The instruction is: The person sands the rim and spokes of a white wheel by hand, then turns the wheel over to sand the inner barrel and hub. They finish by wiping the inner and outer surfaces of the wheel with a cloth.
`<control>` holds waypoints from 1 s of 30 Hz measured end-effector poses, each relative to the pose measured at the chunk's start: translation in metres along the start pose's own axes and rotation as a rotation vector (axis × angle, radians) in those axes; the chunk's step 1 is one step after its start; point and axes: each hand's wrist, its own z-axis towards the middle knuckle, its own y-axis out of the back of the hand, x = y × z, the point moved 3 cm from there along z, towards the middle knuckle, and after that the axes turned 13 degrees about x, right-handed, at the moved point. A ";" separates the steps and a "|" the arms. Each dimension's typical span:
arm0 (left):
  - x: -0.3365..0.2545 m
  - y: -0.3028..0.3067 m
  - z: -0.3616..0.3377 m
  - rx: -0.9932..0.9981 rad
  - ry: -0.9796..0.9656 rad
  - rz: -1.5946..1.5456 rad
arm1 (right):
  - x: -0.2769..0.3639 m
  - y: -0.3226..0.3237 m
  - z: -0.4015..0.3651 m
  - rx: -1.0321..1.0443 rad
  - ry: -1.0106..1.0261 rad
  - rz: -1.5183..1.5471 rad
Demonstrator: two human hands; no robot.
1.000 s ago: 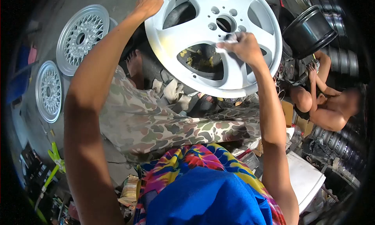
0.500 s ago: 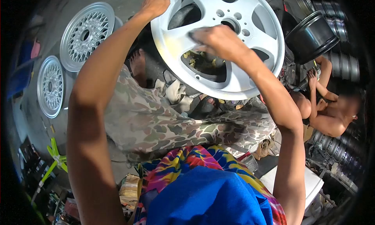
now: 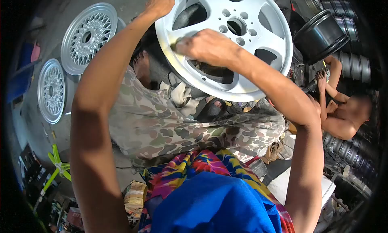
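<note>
Hand rubbing of the wheel is judged to be the step in hand. The wheel is held tilted above the floor, beyond the trousers; its support is hidden. The rim is grasped by the left hand, with fingers hooked over the outer edge. The right hand is set, fingers curled, at a spoke beside a yellowish patch; whether a pad is gripped cannot be told through the blur. Light, even pressure and a firm rim hold are judged to be called for next. Five broad spokes are coated in smooth white. Silver lattice wheels are placed toward the floor's left edge.
</note>
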 end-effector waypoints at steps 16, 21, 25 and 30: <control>-0.015 0.004 -0.006 0.059 0.037 -0.099 | -0.022 -0.025 -0.096 -0.010 -0.910 0.416; 0.002 -0.009 0.003 0.011 0.002 -0.059 | -0.002 -0.024 -0.119 -0.022 -1.031 0.466; -0.013 0.000 -0.003 0.045 0.000 -0.096 | -0.012 -0.025 -0.100 -0.099 -0.994 0.383; -0.003 -0.004 0.003 0.027 0.028 -0.045 | 0.001 -0.029 -0.112 -0.161 -1.007 0.362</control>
